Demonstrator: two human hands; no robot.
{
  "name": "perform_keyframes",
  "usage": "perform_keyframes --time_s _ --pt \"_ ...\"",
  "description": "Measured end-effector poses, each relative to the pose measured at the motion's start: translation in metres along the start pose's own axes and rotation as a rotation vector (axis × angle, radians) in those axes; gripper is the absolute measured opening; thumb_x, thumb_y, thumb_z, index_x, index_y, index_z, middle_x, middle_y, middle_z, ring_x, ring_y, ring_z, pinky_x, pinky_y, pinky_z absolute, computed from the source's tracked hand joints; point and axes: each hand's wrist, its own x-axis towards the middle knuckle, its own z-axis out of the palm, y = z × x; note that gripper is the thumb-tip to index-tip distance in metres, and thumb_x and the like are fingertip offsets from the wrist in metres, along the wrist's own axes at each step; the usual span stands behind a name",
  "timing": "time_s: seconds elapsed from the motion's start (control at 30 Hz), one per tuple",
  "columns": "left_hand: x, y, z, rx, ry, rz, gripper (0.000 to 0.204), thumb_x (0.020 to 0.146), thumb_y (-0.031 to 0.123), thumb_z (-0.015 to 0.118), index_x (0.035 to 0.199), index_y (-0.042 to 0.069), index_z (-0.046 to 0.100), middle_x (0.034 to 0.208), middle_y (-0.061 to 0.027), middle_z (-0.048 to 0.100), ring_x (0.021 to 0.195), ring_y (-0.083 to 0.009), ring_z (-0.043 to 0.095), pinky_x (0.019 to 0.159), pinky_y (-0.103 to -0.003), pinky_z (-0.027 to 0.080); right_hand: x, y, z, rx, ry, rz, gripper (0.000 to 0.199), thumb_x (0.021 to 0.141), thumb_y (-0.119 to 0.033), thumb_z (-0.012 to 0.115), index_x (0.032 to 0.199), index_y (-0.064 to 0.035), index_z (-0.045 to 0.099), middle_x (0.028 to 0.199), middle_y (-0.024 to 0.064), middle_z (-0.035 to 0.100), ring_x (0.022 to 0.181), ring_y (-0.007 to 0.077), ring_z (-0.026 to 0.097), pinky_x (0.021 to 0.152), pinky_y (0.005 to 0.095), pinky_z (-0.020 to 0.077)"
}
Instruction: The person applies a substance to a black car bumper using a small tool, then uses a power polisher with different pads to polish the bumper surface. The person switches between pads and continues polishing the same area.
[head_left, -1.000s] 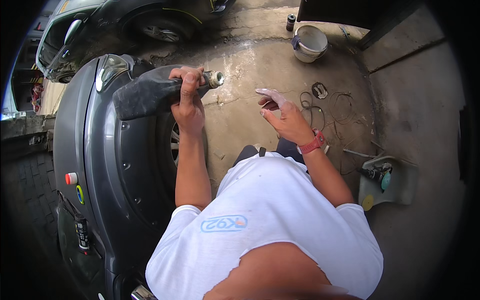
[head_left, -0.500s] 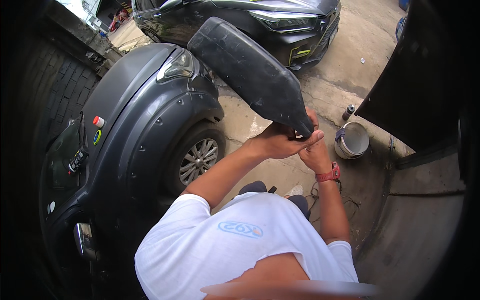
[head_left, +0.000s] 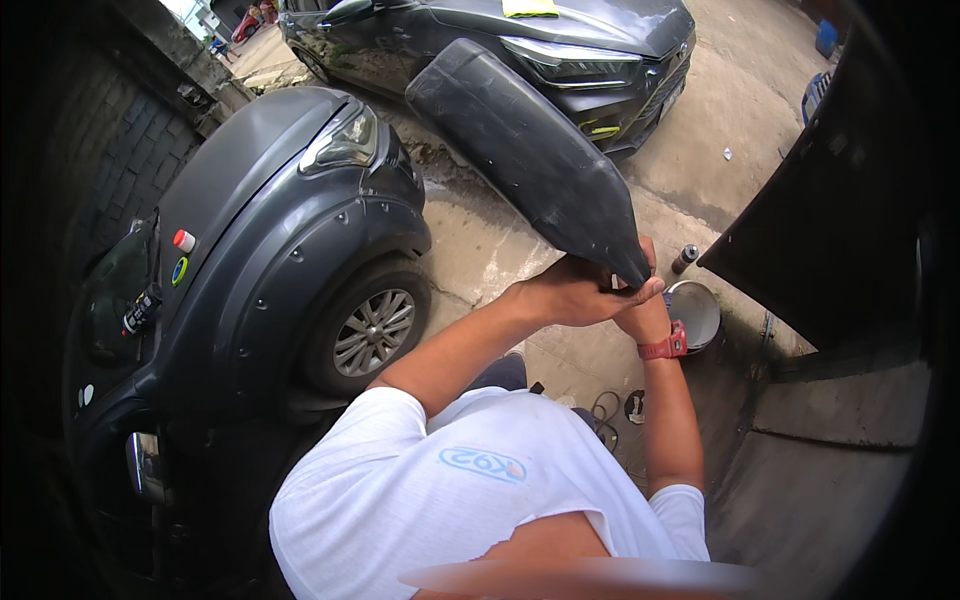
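Note:
A long black car trim panel (head_left: pixel 525 150), scuffed with pale marks, slants up and to the left from my hands. Its broad, rounded end is far from me, and it narrows to a point close by. My left hand (head_left: pixel 575 290) is closed around the tapered end, with its thumb stretched to the right. On the far side of that tip, my right hand (head_left: pixel 645 318), with a red watch (head_left: pixel 664 342) on the wrist, also grips it. Some of the fingers of both hands are hidden behind the panel and each other.
A dark grey car (head_left: pixel 270 230) stands at left, its front wheel (head_left: pixel 375 332) showing. On it sit a red-capped white container (head_left: pixel 184 240), a tape roll (head_left: pixel 179 271) and a black bottle (head_left: pixel 141 311). Another car (head_left: pixel 590 60) is ahead. A bucket (head_left: pixel 694 318) and can (head_left: pixel 685 259) stand right.
The panel and both hands have shifted slightly right and down in the view, still gripped at the tapered end. The surroundings have shifted too as the view turned; the bucket is now partly behind my right hand.

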Motion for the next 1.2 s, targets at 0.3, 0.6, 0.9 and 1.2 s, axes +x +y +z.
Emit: perform_keyframes --time_s 0.3,0.6,0.9,1.2 --pt "-0.002 -0.026 0.003 0.002 0.029 0.04 0.03 0.104 0.029 0.078 0.099 0.003 0.064 0.093 -0.0118 0.064 0.086 -0.03 0.06 0.079 -0.042 0.05 0.005 0.026 0.019 0.03 -0.023 -0.089 0.037 0.091 -0.002 0.076 0.116 -0.0124 0.052 0.115 0.0078 0.064 0.093 0.0323 0.069 0.085 0.0398 0.0567" --pt "0.042 -0.115 -0.087 0.053 0.033 -0.004 0.028 0.105 0.029 0.076 0.101 0.003 0.064 0.095 -0.0137 0.064 0.089 -0.0324 0.061 0.084 -0.043 0.051 0.129 0.078 0.089 -0.049 -0.007 -0.299 0.042 0.089 -0.003 0.078 0.125 -0.0106 0.058 0.126 0.0141 0.061 0.114 0.0373 0.065 0.096 0.044 0.0548" --pt "0.087 -0.187 -0.175 -0.251 0.139 -0.333 0.028 0.107 0.029 0.075 0.1 0.005 0.062 0.088 -0.0039 0.061 0.087 -0.0163 0.058 0.084 -0.035 0.05 0.23 0.079 0.142 0.079 -0.114 -0.06 0.035 0.092 -0.008 0.076 0.125 -0.002 0.067 0.127 0.0194 0.067 0.117 0.0414 0.066 0.099 0.0502 0.0552" --pt "0.102 -0.337 -0.186 -0.974 0.634 -0.478 0.016 0.106 0.022 0.07 0.099 0.013 0.059 0.087 0.0021 0.054 0.088 -0.014 0.054 0.104 -0.039 0.048 0.261 0.15 0.143 0.095 -0.528 0.288 0.026 0.096 -0.02 0.075 0.104 0.0031 0.067 0.09 0.0239 0.073 0.091 0.0454 0.073 0.08 0.0553 0.055"
